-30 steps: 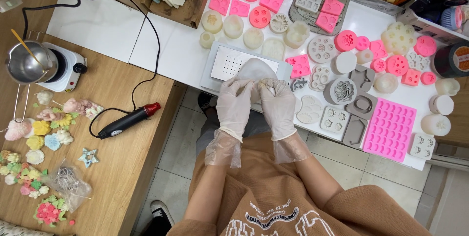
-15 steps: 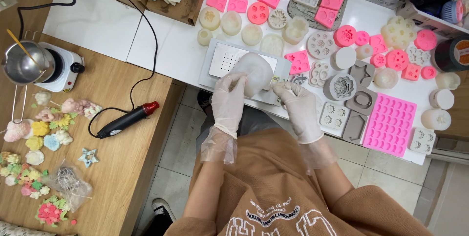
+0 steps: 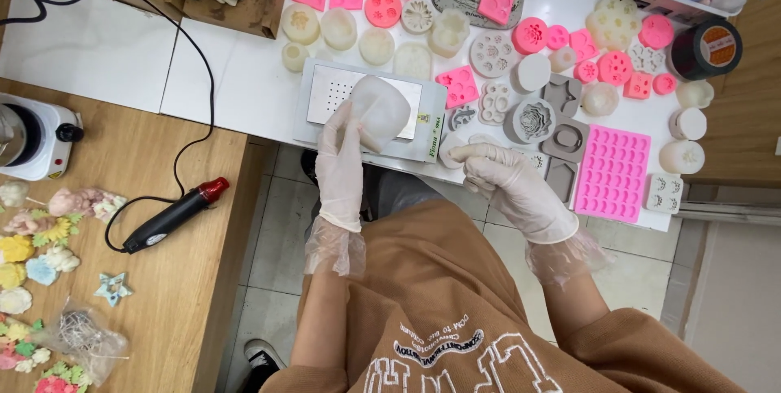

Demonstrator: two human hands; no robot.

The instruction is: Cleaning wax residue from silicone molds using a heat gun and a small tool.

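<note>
My left hand (image 3: 340, 167), in a thin clear glove, holds a rounded translucent white silicone mould (image 3: 378, 111) above a small white scale with a perforated steel plate (image 3: 325, 90). My right hand (image 3: 503, 179), also gloved, rests apart from the mould at the white table's front edge, fingers loosely curled, beside grey moulds (image 3: 563, 137). Nothing shows in the right hand.
Many pink, grey and white silicone moulds cover the white table (image 3: 252, 92), with a large pink tray mould (image 3: 613, 172) at right. On the wooden table (image 3: 146, 279) at left lie a black and red heat gun (image 3: 171, 216), a small white hotplate (image 3: 37, 137) and pastel flower pieces (image 3: 37, 255).
Both hands held the white mould together a second ago. My right hand has let go and moved right to the table edge; my left hand still holds the mould.
</note>
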